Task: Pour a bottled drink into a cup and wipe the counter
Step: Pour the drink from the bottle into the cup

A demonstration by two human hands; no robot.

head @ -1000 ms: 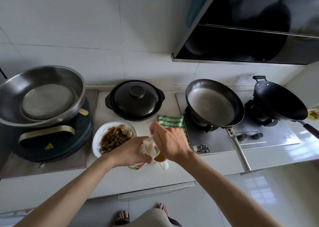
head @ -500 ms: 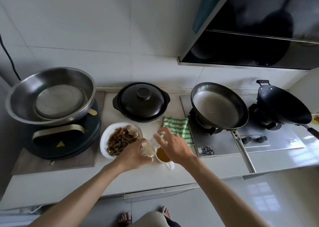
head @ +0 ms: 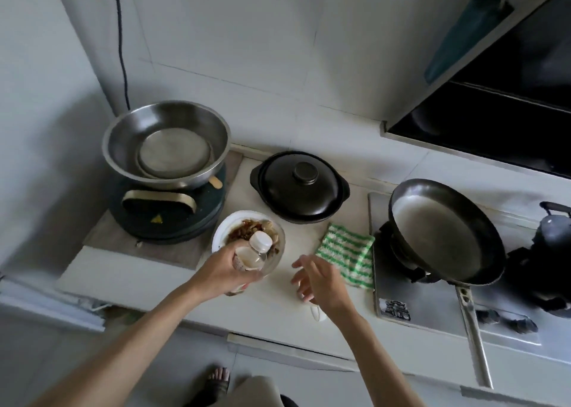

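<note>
Left hand [head: 221, 272] grips clear capped bottle [head: 251, 255].

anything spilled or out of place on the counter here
No spill shows on the counter. The bottle, capped, is upright in the left hand, above the food plate. The right hand hides most of the cup. The green striped cloth lies flat beside the stove.

clear plastic bottle [head: 251, 253] — fuzzy cloth [head: 347, 253]
</note>
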